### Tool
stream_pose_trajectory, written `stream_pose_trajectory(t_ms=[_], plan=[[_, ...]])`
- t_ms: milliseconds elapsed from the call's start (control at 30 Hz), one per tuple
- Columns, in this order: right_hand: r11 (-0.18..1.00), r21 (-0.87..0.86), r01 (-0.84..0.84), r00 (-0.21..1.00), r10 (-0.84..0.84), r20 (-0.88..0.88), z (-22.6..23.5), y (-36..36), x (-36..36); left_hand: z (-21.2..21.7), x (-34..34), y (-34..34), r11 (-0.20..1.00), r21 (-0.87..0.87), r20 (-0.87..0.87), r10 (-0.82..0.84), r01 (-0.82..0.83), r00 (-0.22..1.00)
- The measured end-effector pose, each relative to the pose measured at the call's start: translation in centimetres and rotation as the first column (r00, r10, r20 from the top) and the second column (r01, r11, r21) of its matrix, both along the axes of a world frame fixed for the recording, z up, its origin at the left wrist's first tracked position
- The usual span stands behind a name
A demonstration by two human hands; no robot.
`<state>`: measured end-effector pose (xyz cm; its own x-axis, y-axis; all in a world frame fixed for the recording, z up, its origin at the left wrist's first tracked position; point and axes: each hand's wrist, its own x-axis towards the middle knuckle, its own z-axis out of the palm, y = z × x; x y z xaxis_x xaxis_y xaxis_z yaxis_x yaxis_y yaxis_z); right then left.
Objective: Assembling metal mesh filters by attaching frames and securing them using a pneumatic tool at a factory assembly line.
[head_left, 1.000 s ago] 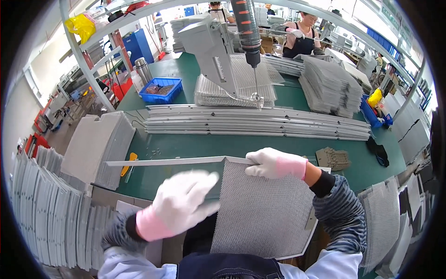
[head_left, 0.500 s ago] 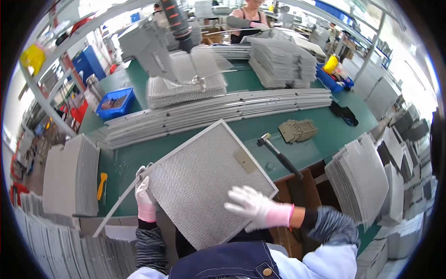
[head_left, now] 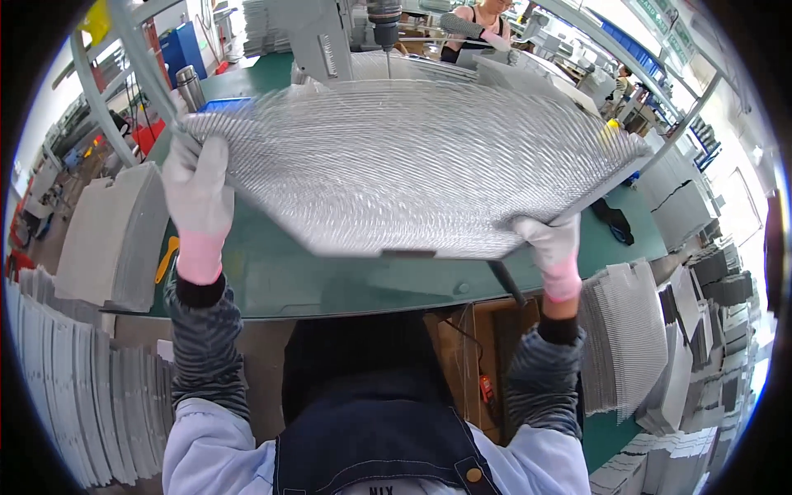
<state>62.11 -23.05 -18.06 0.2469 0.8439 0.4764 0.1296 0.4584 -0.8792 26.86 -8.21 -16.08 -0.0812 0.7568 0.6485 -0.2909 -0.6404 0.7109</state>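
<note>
I hold a large square metal mesh filter panel [head_left: 396, 165] up close to my face, above the green workbench [head_left: 330, 280]. My left hand [head_left: 198, 194], in a white and pink glove, grips its left edge. My right hand [head_left: 551, 243], gloved the same way, grips its lower right edge. The panel is raised and tilted and hides most of the bench behind it. A hanging power screwdriver [head_left: 384, 21] shows above the panel's top edge.
Stacks of grey filter panels stand at my left [head_left: 107, 235], lower left [head_left: 66, 388] and right [head_left: 635, 346]. A metal cup [head_left: 190, 87] and a blue bin sit at the back left. A dark-handled tool [head_left: 505, 282] lies at the bench's front edge. Another person [head_left: 483, 16] works across the bench.
The panel has been lifted from low over the bench up toward my face. Both hands have shifted to its left and right edges.
</note>
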Motion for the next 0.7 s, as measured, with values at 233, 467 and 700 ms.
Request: stream_pose_trajectory(t_ms=[233, 467, 700], plan=[[0.939, -0.064, -0.337, 0.877, 0.289, -0.383, -14.3, 2.9, 4.2, 2.9, 3.9, -9.0, 0.91, 0.412, -0.393, 0.226, -0.049, 0.891], [0.874, -0.35, -0.337, 0.942, 0.315, -0.118, -5.5, 1.9, 1.6, -2.4, -3.6, -2.5, 0.967, 0.034, -0.442, 0.24, -0.252, 0.864], [0.877, -0.326, -0.353, 0.913, 0.248, -0.323, -3.0, 1.3, -2.0, -1.4, -5.2, -8.5, 0.932, -0.199, -0.586, 0.134, -0.302, 0.799]])
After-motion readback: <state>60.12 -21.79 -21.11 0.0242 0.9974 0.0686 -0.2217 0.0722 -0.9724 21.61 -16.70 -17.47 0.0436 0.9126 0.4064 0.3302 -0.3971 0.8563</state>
